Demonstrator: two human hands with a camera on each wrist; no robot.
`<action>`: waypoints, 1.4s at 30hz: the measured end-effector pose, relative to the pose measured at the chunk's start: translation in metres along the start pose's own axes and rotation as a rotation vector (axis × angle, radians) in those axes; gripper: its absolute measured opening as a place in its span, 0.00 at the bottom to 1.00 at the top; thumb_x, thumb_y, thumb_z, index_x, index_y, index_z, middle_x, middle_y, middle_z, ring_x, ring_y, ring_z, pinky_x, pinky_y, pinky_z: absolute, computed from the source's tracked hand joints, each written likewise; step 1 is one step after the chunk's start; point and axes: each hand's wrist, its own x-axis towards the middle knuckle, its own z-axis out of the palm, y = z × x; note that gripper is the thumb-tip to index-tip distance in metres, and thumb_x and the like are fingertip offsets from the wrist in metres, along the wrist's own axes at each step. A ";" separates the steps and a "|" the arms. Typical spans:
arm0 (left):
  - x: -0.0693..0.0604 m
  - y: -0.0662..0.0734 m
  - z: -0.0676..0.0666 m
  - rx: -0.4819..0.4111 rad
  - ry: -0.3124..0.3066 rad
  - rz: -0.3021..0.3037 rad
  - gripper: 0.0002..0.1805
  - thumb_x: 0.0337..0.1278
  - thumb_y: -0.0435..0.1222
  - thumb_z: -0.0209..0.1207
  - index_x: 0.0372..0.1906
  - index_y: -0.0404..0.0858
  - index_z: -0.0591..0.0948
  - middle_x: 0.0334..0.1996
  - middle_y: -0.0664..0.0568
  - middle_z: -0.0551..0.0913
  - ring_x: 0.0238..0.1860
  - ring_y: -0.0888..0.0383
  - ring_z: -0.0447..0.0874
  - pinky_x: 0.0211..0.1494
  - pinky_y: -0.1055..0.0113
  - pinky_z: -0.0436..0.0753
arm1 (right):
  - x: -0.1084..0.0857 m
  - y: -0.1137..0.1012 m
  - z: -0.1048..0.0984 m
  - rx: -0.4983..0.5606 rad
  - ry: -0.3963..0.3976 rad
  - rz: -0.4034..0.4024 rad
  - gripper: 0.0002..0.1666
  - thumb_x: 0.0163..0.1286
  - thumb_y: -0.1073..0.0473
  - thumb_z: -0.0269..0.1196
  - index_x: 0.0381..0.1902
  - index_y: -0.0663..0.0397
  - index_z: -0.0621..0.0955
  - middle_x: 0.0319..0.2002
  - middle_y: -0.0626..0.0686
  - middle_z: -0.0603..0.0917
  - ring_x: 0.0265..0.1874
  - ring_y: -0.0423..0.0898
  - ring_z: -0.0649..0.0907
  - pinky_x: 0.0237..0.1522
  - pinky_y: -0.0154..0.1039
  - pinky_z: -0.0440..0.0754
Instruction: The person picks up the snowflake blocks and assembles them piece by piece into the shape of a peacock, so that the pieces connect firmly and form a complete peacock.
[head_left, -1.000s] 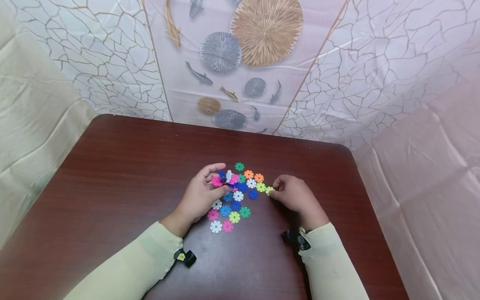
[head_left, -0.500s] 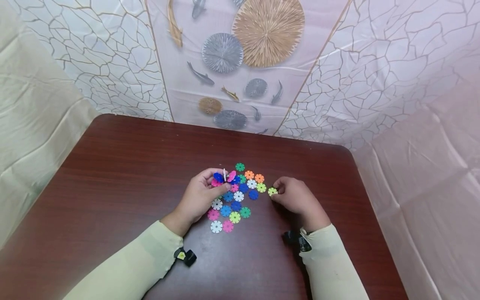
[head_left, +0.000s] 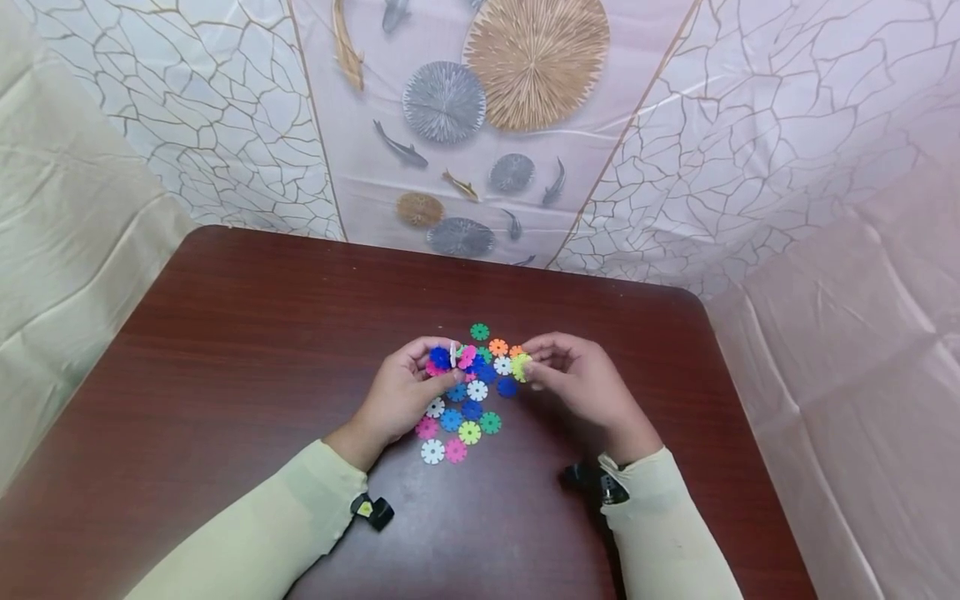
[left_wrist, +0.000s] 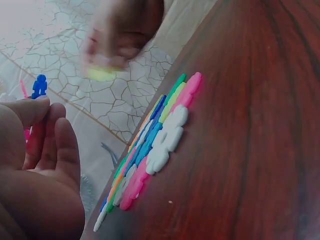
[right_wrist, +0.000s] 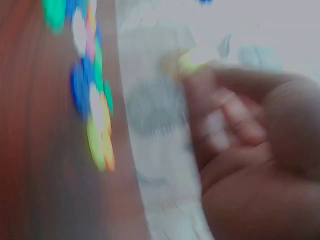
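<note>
My left hand (head_left: 397, 385) grips a small cluster of interlocked notched discs (head_left: 439, 358), in blue, pink and white, above the left side of the loose pieces. In the left wrist view a blue disc (left_wrist: 40, 86) pokes up past the thumb. Between thumb and fingers, my right hand (head_left: 588, 387) pinches a yellow notched disc (head_left: 521, 367), held over the right end of the spread. The right wrist view is blurred, but the yellow disc (right_wrist: 192, 60) shows at the fingertips. Part of the cluster is hidden by the left fingers.
Loose notched discs (head_left: 472, 410) in several colours lie flat on the brown table (head_left: 262, 358) under and between the hands. Patterned cloth (head_left: 480, 192) hangs behind the table's far edge, and plain cloth (head_left: 847, 367) hangs at the right.
My right hand has picked the yellow disc off the table at the right and brought it left and up toward the cluster. The cluster has turned slightly in my left hand, which otherwise stays in place.
</note>
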 end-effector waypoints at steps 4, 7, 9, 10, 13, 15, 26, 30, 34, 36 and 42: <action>-0.001 0.000 0.001 0.058 0.028 0.025 0.27 0.69 0.44 0.79 0.69 0.49 0.85 0.56 0.55 0.95 0.55 0.49 0.97 0.57 0.61 0.95 | 0.001 -0.006 0.019 0.239 0.030 -0.112 0.14 0.78 0.62 0.75 0.58 0.57 0.91 0.47 0.57 0.94 0.34 0.50 0.94 0.43 0.47 0.97; -0.002 0.001 0.001 0.064 0.043 0.035 0.28 0.68 0.44 0.79 0.69 0.48 0.85 0.55 0.55 0.96 0.53 0.53 0.98 0.56 0.62 0.95 | 0.001 -0.006 0.031 0.324 0.074 -0.134 0.13 0.78 0.65 0.74 0.57 0.60 0.91 0.44 0.56 0.94 0.33 0.47 0.93 0.43 0.44 0.96; -0.002 0.002 0.001 0.064 0.052 0.039 0.29 0.68 0.44 0.79 0.70 0.45 0.85 0.55 0.54 0.96 0.53 0.54 0.98 0.56 0.63 0.95 | 0.001 -0.004 0.036 0.346 0.095 -0.132 0.12 0.78 0.66 0.74 0.56 0.60 0.90 0.42 0.55 0.94 0.33 0.46 0.93 0.42 0.43 0.96; -0.002 0.002 0.001 0.063 0.055 0.043 0.29 0.68 0.44 0.79 0.70 0.44 0.85 0.55 0.54 0.96 0.53 0.54 0.98 0.57 0.62 0.94 | 0.001 -0.004 0.038 0.345 0.102 -0.132 0.11 0.78 0.65 0.74 0.55 0.59 0.90 0.41 0.55 0.94 0.33 0.46 0.93 0.42 0.43 0.96; -0.002 0.002 0.002 0.067 0.065 0.052 0.29 0.66 0.42 0.80 0.69 0.44 0.86 0.54 0.53 0.96 0.53 0.54 0.98 0.57 0.63 0.94 | 0.000 -0.004 0.042 0.341 0.106 -0.151 0.11 0.78 0.64 0.74 0.55 0.59 0.90 0.41 0.59 0.94 0.34 0.47 0.94 0.43 0.43 0.96; -0.001 0.001 0.002 0.068 0.068 0.058 0.27 0.66 0.41 0.80 0.68 0.46 0.87 0.54 0.53 0.96 0.52 0.54 0.98 0.56 0.64 0.94 | 0.000 -0.004 0.043 0.337 0.101 -0.163 0.11 0.79 0.63 0.74 0.56 0.58 0.90 0.41 0.62 0.94 0.35 0.47 0.94 0.44 0.42 0.96; -0.002 0.002 0.003 0.061 0.049 0.014 0.25 0.64 0.39 0.82 0.64 0.51 0.88 0.43 0.48 0.96 0.43 0.36 0.95 0.44 0.62 0.95 | -0.002 -0.007 0.048 0.282 0.106 -0.168 0.10 0.78 0.62 0.75 0.54 0.55 0.91 0.42 0.60 0.94 0.34 0.46 0.94 0.43 0.41 0.96; -0.002 0.002 0.005 0.066 0.046 0.019 0.25 0.64 0.39 0.82 0.63 0.53 0.88 0.41 0.49 0.96 0.39 0.35 0.93 0.39 0.66 0.92 | -0.003 -0.006 0.049 0.279 0.106 -0.179 0.09 0.78 0.63 0.75 0.53 0.56 0.92 0.43 0.59 0.94 0.35 0.45 0.94 0.44 0.41 0.96; -0.002 0.000 0.005 0.061 0.043 0.032 0.25 0.64 0.39 0.81 0.64 0.53 0.88 0.45 0.49 0.97 0.42 0.38 0.95 0.41 0.69 0.92 | 0.000 -0.003 0.043 0.224 0.094 -0.195 0.11 0.78 0.60 0.75 0.55 0.52 0.93 0.46 0.57 0.95 0.33 0.48 0.93 0.41 0.45 0.96; -0.002 -0.001 0.005 0.058 0.041 0.035 0.26 0.65 0.40 0.81 0.66 0.52 0.87 0.49 0.50 0.97 0.47 0.40 0.97 0.46 0.68 0.94 | 0.002 0.000 0.036 0.199 0.102 -0.175 0.13 0.79 0.58 0.74 0.58 0.52 0.92 0.46 0.59 0.94 0.31 0.53 0.92 0.37 0.50 0.95; -0.001 -0.002 0.002 0.014 0.035 0.039 0.30 0.69 0.40 0.79 0.72 0.44 0.83 0.55 0.49 0.95 0.54 0.40 0.96 0.57 0.55 0.96 | 0.008 0.013 0.011 -0.081 0.169 0.074 0.16 0.82 0.50 0.71 0.60 0.49 0.90 0.43 0.58 0.93 0.35 0.55 0.88 0.38 0.48 0.88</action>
